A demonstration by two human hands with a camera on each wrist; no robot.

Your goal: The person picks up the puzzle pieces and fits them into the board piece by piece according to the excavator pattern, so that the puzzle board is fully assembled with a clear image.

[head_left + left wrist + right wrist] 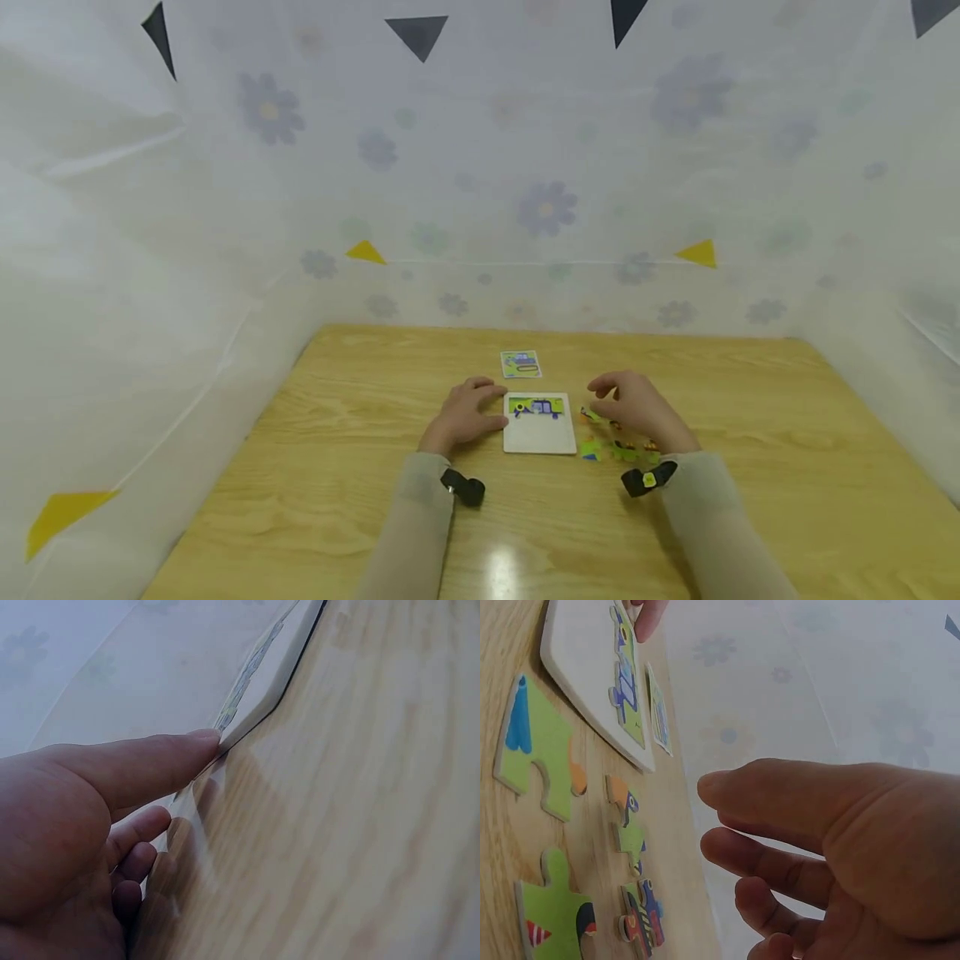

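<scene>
Sleeves: pale sleeves reach in from the near edge, each wrist wearing a dark strap.
Bench (337,500): light wood grain, with a bright glare spot near the front edge between the forearms.
Left hand (467,414): rests on the bench at the left edge of the puzzle board (542,433); the thumb lies straight against that edge, the other fingers loosely curled beneath, gripping nothing.
Puzzle board: white, flat on the bench between the two hands, with a strip of fitted pieces (536,407) along its far edge.
Right hand (637,406): hovers just right of the board, fingers (780,796) relaxed and slightly parted, holding nothing.
Loose pieces (618,450): green, orange and blue, scattered on the bench under and near the right hand, just beside the board.
Picture card (521,364): lies flat just beyond the board.
Room: white translucent sheeting printed with pale flowers on three sides, with yellow triangles (697,252) lower down and dark triangles (417,35) above.
</scene>
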